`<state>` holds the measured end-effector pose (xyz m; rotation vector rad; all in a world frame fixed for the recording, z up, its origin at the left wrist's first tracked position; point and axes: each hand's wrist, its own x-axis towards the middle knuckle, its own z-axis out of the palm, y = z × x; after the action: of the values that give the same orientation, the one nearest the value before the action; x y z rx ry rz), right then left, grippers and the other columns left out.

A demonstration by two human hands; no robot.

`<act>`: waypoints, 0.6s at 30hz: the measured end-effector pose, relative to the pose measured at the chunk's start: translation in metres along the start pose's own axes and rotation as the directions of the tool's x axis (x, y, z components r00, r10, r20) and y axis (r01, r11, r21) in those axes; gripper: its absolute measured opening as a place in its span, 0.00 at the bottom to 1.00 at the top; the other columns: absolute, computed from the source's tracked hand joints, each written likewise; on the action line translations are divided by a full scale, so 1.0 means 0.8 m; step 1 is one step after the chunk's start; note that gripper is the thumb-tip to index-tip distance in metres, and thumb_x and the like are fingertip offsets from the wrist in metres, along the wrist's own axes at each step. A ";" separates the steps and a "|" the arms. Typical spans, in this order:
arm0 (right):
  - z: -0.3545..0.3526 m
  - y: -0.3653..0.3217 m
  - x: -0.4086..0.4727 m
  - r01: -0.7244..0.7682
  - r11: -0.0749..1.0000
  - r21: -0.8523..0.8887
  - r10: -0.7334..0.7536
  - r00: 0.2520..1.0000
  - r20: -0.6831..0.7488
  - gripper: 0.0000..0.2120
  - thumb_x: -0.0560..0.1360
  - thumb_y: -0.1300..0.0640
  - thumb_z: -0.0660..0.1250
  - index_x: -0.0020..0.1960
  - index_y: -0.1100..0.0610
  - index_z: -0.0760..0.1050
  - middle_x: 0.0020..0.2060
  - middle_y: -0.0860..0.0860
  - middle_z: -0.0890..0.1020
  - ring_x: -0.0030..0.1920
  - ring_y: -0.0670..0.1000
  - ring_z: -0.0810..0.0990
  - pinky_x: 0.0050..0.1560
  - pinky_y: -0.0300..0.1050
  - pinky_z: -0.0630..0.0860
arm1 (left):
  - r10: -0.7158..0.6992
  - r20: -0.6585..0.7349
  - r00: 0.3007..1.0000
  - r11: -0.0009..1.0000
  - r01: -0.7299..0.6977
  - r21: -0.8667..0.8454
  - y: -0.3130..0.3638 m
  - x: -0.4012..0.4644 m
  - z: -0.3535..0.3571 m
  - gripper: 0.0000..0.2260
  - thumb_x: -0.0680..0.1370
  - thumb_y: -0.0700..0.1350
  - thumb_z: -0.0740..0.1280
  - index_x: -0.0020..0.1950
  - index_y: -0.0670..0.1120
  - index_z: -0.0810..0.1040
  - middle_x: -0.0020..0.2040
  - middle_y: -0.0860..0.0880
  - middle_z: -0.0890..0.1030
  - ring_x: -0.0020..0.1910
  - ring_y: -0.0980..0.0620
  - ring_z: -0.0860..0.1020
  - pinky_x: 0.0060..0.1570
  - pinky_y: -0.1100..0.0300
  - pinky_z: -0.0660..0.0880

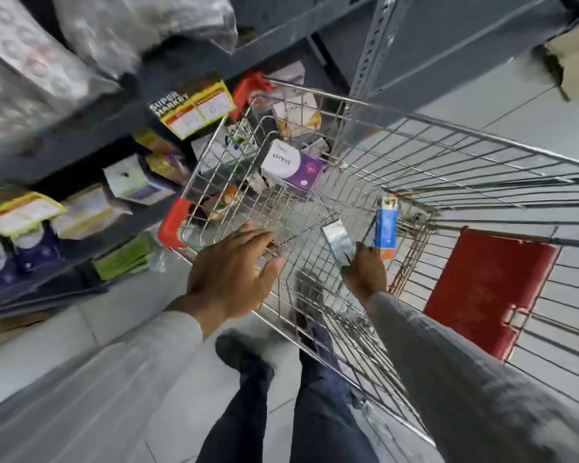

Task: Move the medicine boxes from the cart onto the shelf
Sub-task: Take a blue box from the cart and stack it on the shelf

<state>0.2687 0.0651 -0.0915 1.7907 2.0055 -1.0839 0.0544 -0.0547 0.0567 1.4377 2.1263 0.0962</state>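
Cart (398,135): wire basket, open top, filling the centre and 3 o'clock side; red corner guards at 9 and 11 o'clock of its rim.
Cart floor: bare mesh in the middle and near side; boxes crowd the far corner at 12 o'clock.
Purple box (293,168): white and purple, lying tilted in the far part of the cart, on other packs.
Cream box (296,111): beyond it at 12 o'clock, against the far wall; print too blurred to read.
Blue box (385,228): blue and orange, on end, leaning on the cart wall at 3 o'clock of the floor.
Silver box (338,242): small, at the right hand's fingertips, just beside the blue box.
Right hand (365,275): reached down inside the cart, fingers closed on the silver box.
Left hand (231,265): above the cart's near-left rim, fingers spread wide, holding nothing.
Red flap (485,292): child-seat panel at 3 o'clock, behind the right sleeve.
Shelf (81,138): dark metal, at 9 to 11 o'clock, close against the cart's left side.
Shelf contents: yellow-edged price tags (194,106), mixed boxes, wrapped bundles above; little free space shows.
Floor (121,309): pale tiles, open strip between shelf and cart at 7 o'clock.
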 end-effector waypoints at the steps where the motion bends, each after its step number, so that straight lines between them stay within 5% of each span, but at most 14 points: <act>1: 0.004 0.000 0.001 -0.009 1.000 0.006 0.010 1.000 -0.028 0.20 0.72 0.67 0.67 0.64 0.62 0.73 0.57 0.60 0.80 0.57 0.62 0.80 0.55 0.53 0.80 | 0.002 -0.011 1.000 1.000 -0.002 -0.004 -0.001 0.001 0.000 0.27 0.79 0.61 0.55 0.75 0.52 0.73 0.75 0.51 0.74 0.78 0.52 0.66 0.70 0.49 0.71; 13: -0.016 -0.074 0.057 0.284 0.954 -0.098 -0.300 0.917 -0.261 0.28 0.74 0.64 0.67 0.73 0.61 0.68 0.64 0.58 0.76 0.63 0.57 0.75 0.65 0.54 0.76 | -0.025 -0.054 0.998 1.000 0.025 -0.002 -0.008 0.000 0.005 0.26 0.78 0.58 0.60 0.75 0.54 0.72 0.74 0.54 0.75 0.77 0.55 0.66 0.68 0.54 0.70; 18: -0.024 0.000 0.090 -0.169 0.985 0.034 0.168 0.905 -0.392 0.27 0.73 0.65 0.67 0.71 0.63 0.67 0.66 0.62 0.73 0.64 0.62 0.73 0.67 0.57 0.75 | -0.031 -0.058 0.998 0.999 0.030 -0.011 -0.010 0.000 0.007 0.26 0.77 0.58 0.59 0.76 0.54 0.71 0.74 0.53 0.75 0.77 0.54 0.67 0.67 0.53 0.71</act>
<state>0.2581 0.1314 -0.1228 2.2816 1.9999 -0.7116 0.0503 -0.0596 0.0490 1.4123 2.1907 0.1380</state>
